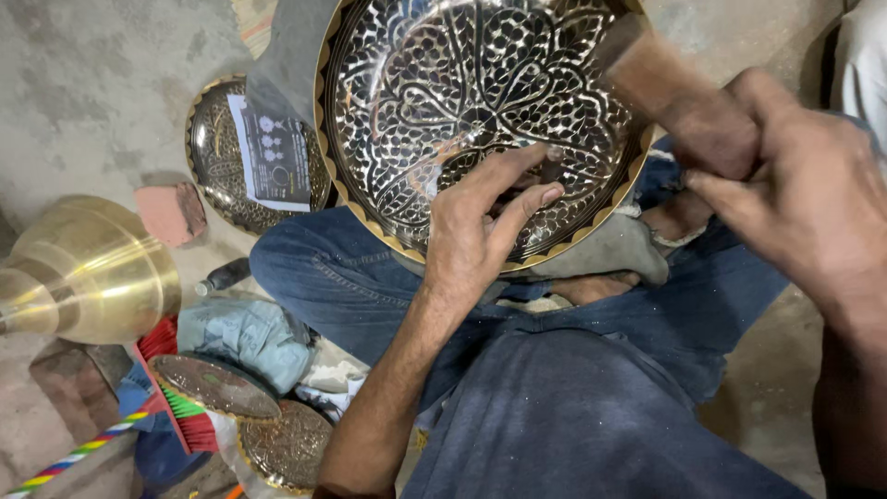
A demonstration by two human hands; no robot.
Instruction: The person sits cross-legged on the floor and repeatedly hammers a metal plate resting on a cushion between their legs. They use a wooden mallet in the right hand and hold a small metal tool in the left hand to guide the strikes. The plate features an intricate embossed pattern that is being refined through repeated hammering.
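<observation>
A large round metal plate with an engraved floral pattern and a brass rim leans on my lap. My left hand rests on its lower part, fingers pinching a small thin tool against the surface. My right hand grips the wooden handle of a hammer, held at the plate's right edge; its head is blurred.
A second engraved plate with a paper sheet lies on the concrete floor at the left. A brass bell-shaped vessel, a red brick piece, grey cloth, two small engraved plates and a brush lie at lower left.
</observation>
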